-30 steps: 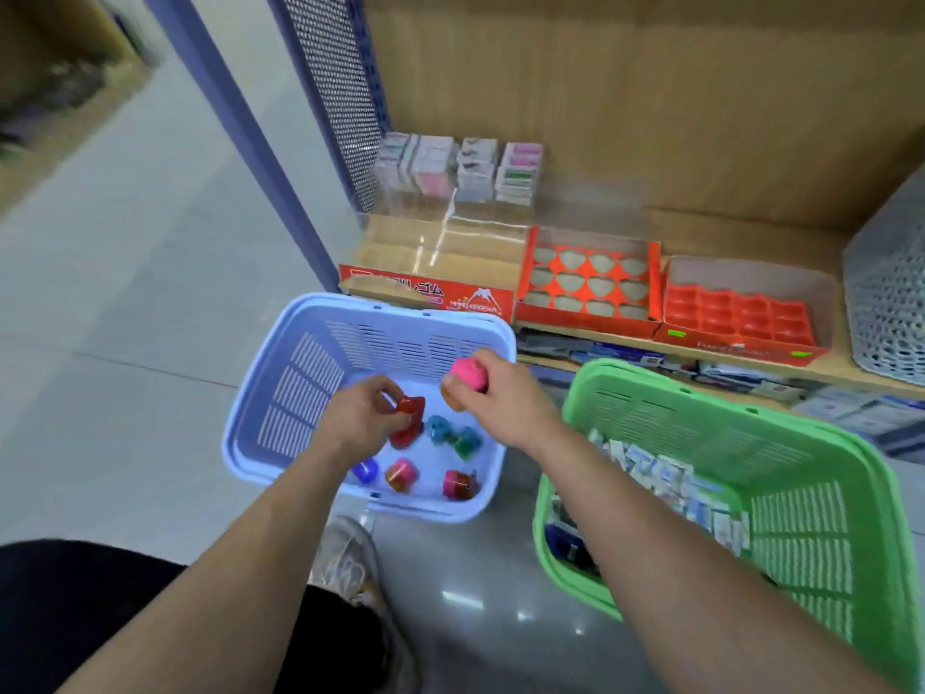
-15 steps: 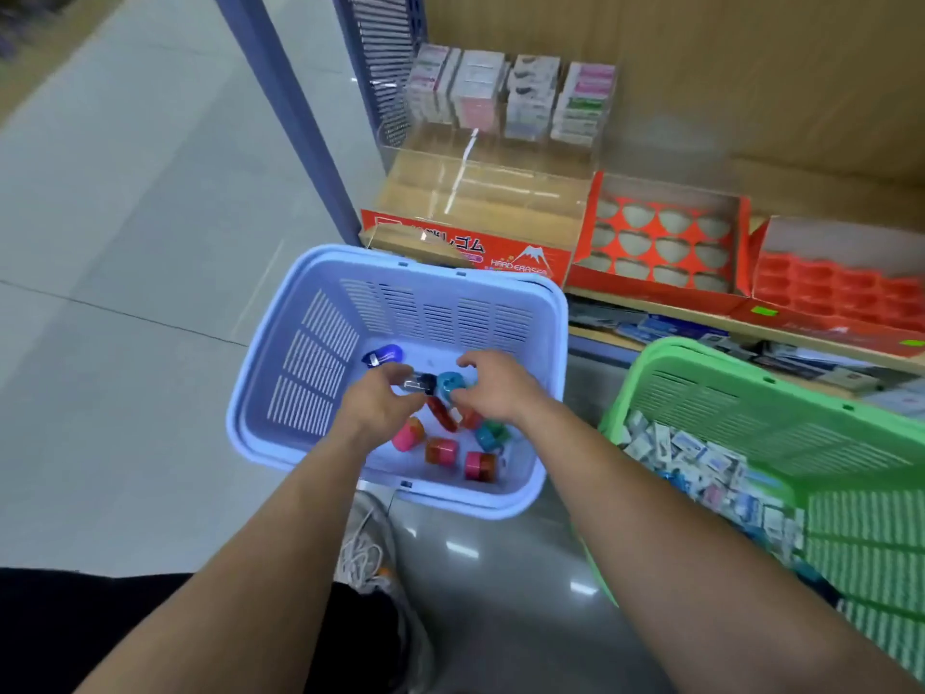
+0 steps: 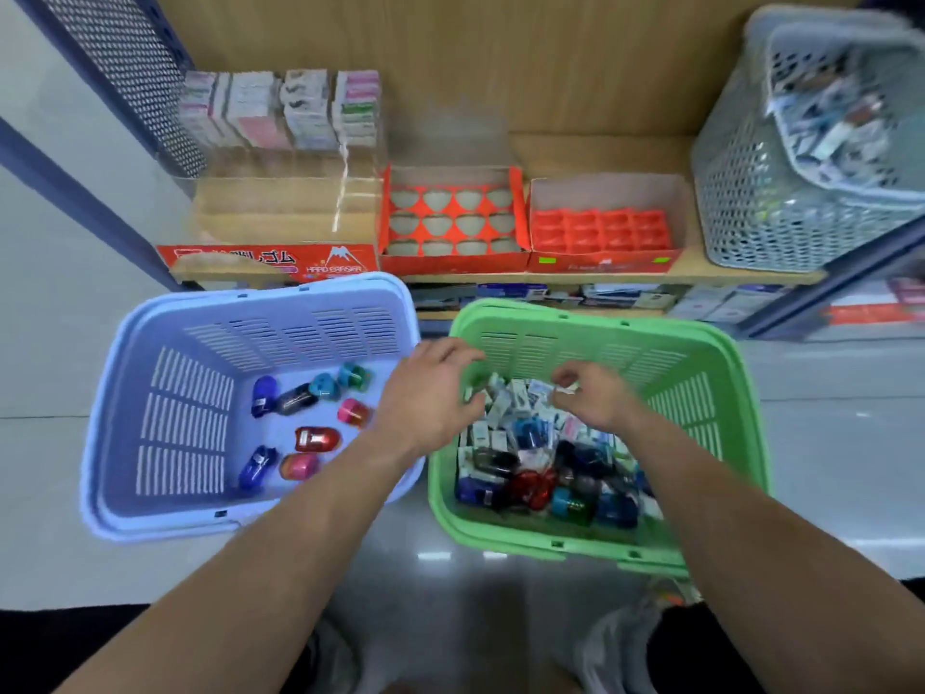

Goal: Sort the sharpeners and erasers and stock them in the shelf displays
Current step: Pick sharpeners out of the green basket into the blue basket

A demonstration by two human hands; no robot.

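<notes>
- The mixed pile point(image 3: 525, 443) of erasers and sharpeners lies inside the green basket point(image 3: 741, 408). Small flat-sided blocks in paper sleeves are heaped loosely at the far end, with glossy rounded plastic shells nearer the basket's near wall.
- The right hand point(image 3: 598, 400), over the far end of the pile, pinches what looks like a small white eraser point(image 3: 564, 390) between thumb and fingertips. With so slight a hold, the slick sleeve could slip and drop back into the heap.
- The left hand point(image 3: 430, 393) reaches over the green basket's left rim with its fingers curled down into the pile. I cannot tell whether it holds anything. Digging blind there might bring up two kinds together, or flick pieces over the rim onto the shiny floor point(image 3: 826, 443).
- Just left of the green basket stands the blue basket point(image 3: 150, 393), of slotted plastic. It holds only sharpeners point(image 3: 316, 438), with translucent domed shells in red, pink, blue and teal. An eraser tossed in there would spoil the sort.
- Beyond the green basket, on the wooden shelf point(image 3: 600, 152), sit a card tray with heart-shaped holes point(image 3: 450, 217) and a moulded tray with square pockets point(image 3: 600, 232), both unfilled. A piece pushed into the wrong pocket would likely sit crooked.
- Left of the trays is a clear box point(image 3: 280, 212) with eraser packs point(image 3: 280, 110) stacked at its back.
- Beyond and right of the green basket is a grey mesh basket point(image 3: 751, 192), its contents blurred.
</notes>
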